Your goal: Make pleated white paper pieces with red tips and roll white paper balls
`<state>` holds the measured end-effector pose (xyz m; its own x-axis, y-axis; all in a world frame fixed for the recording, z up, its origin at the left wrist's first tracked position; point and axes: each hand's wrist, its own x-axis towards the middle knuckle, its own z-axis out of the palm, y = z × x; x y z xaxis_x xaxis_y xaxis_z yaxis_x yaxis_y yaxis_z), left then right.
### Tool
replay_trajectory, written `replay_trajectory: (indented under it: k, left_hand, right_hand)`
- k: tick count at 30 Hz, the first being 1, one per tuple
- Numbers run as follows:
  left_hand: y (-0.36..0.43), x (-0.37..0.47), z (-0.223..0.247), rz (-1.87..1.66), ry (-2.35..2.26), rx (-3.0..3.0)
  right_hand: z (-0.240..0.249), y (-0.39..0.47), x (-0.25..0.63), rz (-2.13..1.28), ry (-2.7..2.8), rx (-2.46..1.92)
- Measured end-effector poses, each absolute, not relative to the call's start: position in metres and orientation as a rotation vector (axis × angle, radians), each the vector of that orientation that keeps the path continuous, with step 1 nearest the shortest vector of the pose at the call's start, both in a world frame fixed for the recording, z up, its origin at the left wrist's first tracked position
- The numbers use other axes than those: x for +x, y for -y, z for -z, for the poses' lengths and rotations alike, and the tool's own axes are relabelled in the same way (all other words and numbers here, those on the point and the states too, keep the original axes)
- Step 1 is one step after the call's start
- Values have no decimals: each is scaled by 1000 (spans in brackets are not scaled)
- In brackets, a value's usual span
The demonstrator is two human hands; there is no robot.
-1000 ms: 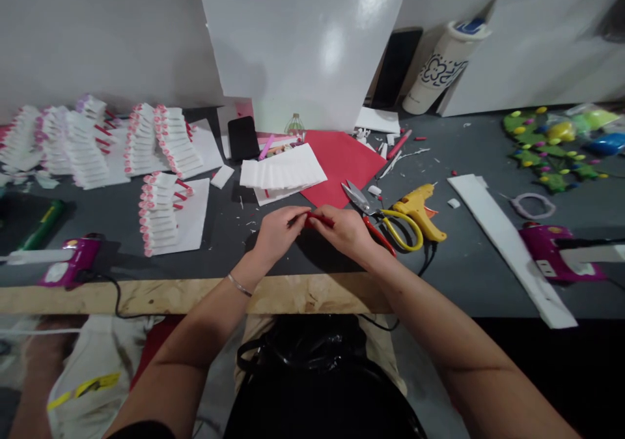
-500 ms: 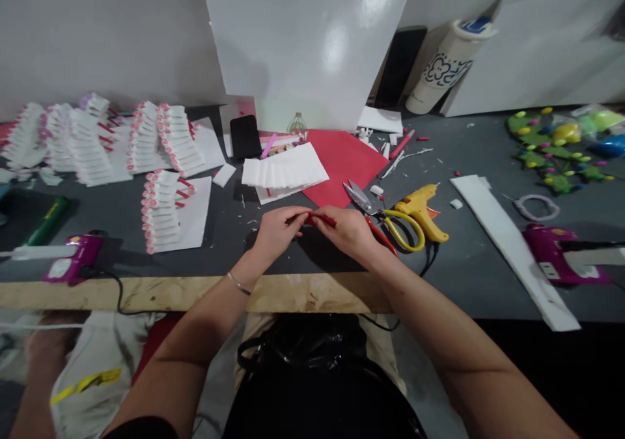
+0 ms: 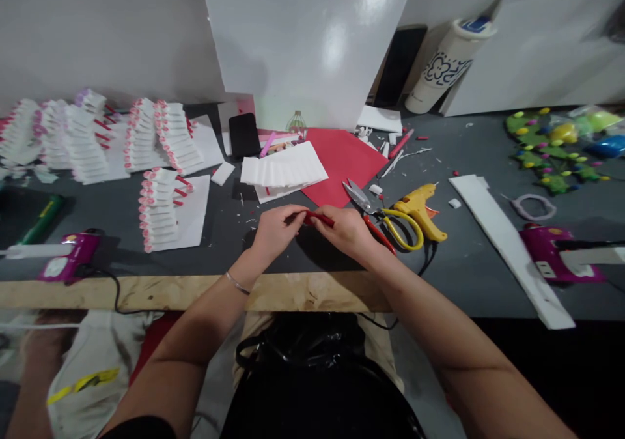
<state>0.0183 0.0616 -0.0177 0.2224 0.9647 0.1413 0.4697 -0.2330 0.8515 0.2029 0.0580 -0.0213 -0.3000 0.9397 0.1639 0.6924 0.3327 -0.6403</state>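
Observation:
A thin red strip or rod (image 3: 321, 218) is pinched between both hands above the dark table; its exact kind is hard to make out. My left hand (image 3: 276, 229) grips its left end with thumb and fingertips. Closed around the right part is my right hand (image 3: 346, 230). Just beyond the hands lies a red sheet (image 3: 342, 159), partly under a pleated white piece (image 3: 288, 169). Scissors (image 3: 407, 229) with one yellow and one red handle rest close to my right hand, against a yellow glue gun (image 3: 420, 208).
Rows of white pleated pieces with pink ends (image 3: 161, 211) lie at left. A purple device (image 3: 71, 256) stands near the left front edge, another purple one (image 3: 556, 250) at right. A long white foam strip (image 3: 508, 243), a tumbler (image 3: 442, 68) and a phone (image 3: 244, 135) are also there.
Both hands keep their pinch on the red piece, with barely any finger movement. The whole view has shifted very slightly.

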Motion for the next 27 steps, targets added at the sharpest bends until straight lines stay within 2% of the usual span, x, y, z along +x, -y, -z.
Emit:
replay_trajectory:
  k: [7,19,27]
  left_hand:
    - [-61,16,18,-878,-1346,2065]
    - [-63,15,20,-874,-1279,1866]
    - [-64,14,19,-879,-1268,1954]
  right_hand:
    - [22,-58,204,-674,2090,-1402]
    - [21,-58,203,-660,2073,-1419]
    - [20,-57,204,-713,2083,-1369]
